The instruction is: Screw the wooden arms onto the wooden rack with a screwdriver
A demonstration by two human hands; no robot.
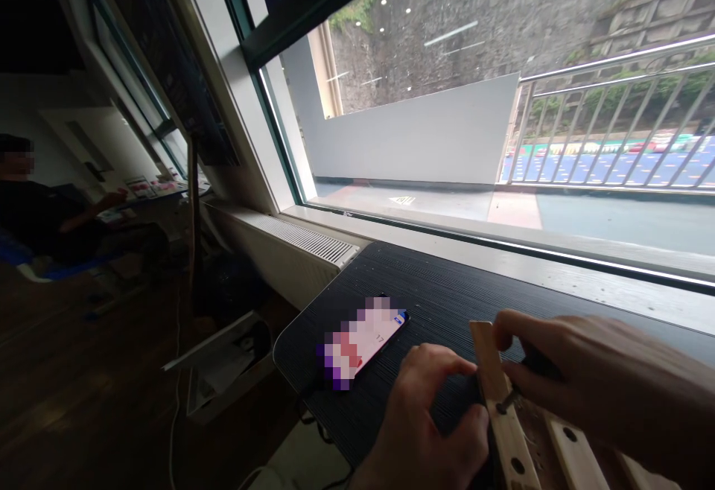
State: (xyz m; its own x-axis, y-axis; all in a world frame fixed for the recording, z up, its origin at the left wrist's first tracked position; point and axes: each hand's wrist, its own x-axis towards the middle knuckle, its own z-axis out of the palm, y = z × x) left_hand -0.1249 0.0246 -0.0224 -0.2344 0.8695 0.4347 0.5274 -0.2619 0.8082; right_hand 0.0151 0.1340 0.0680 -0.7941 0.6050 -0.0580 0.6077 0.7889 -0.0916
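Observation:
A pale wooden strip with dark round holes lies at the lower right, part of a slatted wooden piece. My left hand is at its left edge, with index finger and thumb curved against the strip. Over its right side, my right hand is closed, the index fingertip by the strip's upper end. From under the right thumb a short metal shaft, seemingly of a screwdriver, slants to one of the holes. Its handle is mostly hidden in the hand.
A lit phone lies on the black table, left of my hands. Beyond the table are a window sill and large window. A radiator stands to the left. Farther left, a person sits at another table.

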